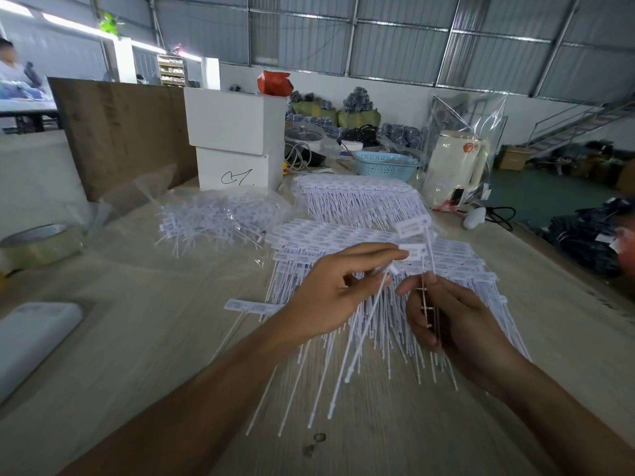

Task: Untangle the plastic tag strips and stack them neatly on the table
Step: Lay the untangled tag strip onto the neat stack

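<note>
Untangling step: left hand (330, 290) pinches tag strip (364, 324) near head, right hand (446, 321) grips stems of others, count unclear; both above neat stack (343, 238) on table (137, 338); loose tangle (220, 214) beyond. Next: pull apart, lay on stack

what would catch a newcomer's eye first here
The two hands at centre: the left hand and right hand each pinch white tag strips above a fanned stack of strips on the wooden table. Behind to the left lies a tangled heap of strips.
</note>
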The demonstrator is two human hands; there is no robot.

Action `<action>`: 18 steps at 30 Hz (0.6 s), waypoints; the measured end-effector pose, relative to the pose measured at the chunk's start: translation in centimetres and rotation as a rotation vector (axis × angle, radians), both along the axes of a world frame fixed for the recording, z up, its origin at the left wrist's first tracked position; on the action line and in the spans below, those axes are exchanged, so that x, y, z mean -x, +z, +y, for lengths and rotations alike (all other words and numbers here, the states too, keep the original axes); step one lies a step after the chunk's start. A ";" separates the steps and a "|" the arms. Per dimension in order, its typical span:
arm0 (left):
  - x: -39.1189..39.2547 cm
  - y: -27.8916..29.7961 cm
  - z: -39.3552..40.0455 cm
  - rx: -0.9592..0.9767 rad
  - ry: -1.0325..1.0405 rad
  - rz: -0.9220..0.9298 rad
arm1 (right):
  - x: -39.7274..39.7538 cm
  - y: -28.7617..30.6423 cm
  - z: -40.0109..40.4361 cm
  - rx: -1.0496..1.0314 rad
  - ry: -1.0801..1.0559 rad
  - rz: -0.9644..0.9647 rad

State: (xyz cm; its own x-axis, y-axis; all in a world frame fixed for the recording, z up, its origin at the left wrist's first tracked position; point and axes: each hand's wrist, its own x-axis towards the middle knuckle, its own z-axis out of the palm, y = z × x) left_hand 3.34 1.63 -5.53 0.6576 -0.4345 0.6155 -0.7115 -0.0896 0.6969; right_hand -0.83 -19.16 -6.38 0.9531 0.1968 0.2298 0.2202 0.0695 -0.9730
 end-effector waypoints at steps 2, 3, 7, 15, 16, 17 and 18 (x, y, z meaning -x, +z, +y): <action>-0.1 -0.2 0.0 -0.024 -0.009 -0.011 | 0.1 0.1 0.2 -0.054 -0.013 0.014; -0.1 -0.3 0.0 -0.028 -0.022 -0.009 | 0.2 0.1 0.2 -0.067 -0.029 0.021; -0.2 -0.4 -0.1 0.002 -0.043 0.016 | 0.2 0.2 0.3 -0.009 -0.049 0.049; -0.6 -0.1 0.5 0.097 0.062 0.053 | 0.4 0.1 0.4 -0.041 0.032 0.158; -0.7 -0.2 0.5 0.077 0.073 0.053 | 0.4 0.1 0.4 -0.043 0.031 0.173; -0.7 -0.2 0.4 0.045 0.086 0.043 | 0.4 0.0 0.4 -0.042 0.030 0.187; -0.7 -0.3 0.4 0.003 0.109 0.011 | 0.3 0.0 0.5 -0.044 0.035 0.202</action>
